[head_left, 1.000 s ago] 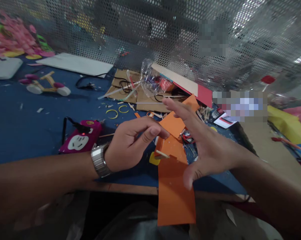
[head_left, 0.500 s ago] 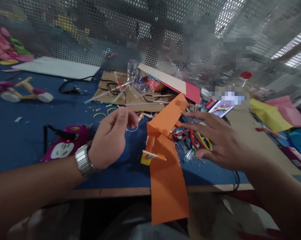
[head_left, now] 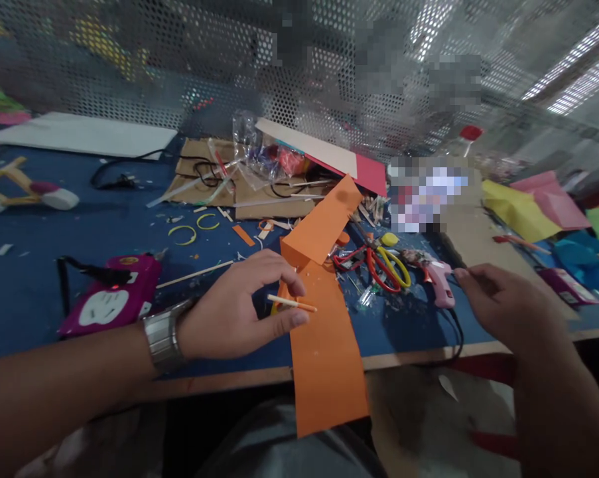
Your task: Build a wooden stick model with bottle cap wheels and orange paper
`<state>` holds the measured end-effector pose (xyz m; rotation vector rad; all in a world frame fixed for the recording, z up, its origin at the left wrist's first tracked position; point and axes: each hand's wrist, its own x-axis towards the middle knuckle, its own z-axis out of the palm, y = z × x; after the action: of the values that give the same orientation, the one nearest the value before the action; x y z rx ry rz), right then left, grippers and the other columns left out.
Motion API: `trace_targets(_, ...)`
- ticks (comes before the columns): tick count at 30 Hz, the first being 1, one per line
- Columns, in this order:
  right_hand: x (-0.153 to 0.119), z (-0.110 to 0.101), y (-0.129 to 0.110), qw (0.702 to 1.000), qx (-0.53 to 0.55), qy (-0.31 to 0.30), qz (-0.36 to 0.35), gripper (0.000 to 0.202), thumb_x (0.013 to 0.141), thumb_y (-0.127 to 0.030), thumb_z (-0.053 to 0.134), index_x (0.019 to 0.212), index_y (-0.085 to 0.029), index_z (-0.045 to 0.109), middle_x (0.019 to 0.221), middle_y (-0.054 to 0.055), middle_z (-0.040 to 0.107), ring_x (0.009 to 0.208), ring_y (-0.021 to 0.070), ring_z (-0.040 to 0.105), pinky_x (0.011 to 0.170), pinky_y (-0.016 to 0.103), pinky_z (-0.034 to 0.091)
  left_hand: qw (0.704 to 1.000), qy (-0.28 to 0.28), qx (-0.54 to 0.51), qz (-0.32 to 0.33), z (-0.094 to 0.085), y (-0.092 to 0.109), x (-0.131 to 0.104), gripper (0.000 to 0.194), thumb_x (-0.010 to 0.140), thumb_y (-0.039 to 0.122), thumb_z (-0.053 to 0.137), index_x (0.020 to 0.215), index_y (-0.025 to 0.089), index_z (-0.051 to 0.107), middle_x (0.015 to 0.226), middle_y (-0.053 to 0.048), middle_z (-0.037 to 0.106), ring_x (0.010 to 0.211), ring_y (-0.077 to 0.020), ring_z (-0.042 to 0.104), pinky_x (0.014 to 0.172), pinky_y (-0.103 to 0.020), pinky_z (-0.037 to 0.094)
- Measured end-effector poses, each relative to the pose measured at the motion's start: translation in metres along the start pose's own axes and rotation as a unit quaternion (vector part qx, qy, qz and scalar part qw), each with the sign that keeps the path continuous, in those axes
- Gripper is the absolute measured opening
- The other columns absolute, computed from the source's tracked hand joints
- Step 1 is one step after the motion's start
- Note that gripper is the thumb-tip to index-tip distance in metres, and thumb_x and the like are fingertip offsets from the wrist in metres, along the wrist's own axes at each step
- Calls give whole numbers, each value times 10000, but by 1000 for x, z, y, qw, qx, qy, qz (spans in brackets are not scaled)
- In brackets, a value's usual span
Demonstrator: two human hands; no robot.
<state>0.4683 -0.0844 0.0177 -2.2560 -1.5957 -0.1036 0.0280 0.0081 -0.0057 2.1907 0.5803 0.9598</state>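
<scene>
My left hand (head_left: pixel 239 309) hovers over the left edge of an orange paper strip (head_left: pixel 329 358), thumb and index finger apart. Between those fingers shows a small thin stick (head_left: pixel 292 303), pale at one end and orange at the other; I cannot tell whether they touch it. A folded orange piece (head_left: pixel 324 222) rises at the strip's far end. On the right, my right hand (head_left: pixel 508 302) has thumb and fingers pinched together at the rear of a pink glue gun (head_left: pixel 441 282), which points left. Red-handled pliers (head_left: pixel 383 269) and yellow-handled pliers (head_left: pixel 399 265) lie beside it.
A purple power strip (head_left: pixel 115 292) with a plugged-in black cord sits left of my left hand. Brown cardboard (head_left: pixel 204 166), clear plastic wrapping (head_left: pixel 254 153) and scraps lie at the back. Yellow paper (head_left: pixel 521 209) rests far right. The table's front edge (head_left: pixel 219 382) runs below the hands.
My left hand has moved right and down, spreading its thumb and finger around the stick. The right hand has drawn back to the right, uncovering the glue gun, its fingers now pinched.
</scene>
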Motion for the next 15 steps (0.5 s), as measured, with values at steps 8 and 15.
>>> trace_targets(8, 4, 39, 10, 983, 106, -53, 141, 337, 769, -541, 891, 784, -273, 688, 656, 89, 754, 713, 357, 732, 703, 449, 505, 999, 11, -43, 8, 0, 4, 4, 107, 1049, 285, 784, 977, 222, 833, 890, -59, 828, 899, -224, 750, 858, -364, 601)
trace_targets(15, 6, 37, 11, 959, 234, -68, 145, 304, 725, -380, 961, 683, -252, 688, 563, 7, 650, 548, 224, 602, 537, 330, 385, 998, 23, -64, -17, -2, 3, 4, 68, 1031, 251, 794, 988, 215, 832, 938, -60, 860, 955, -226, 801, 860, -339, 649)
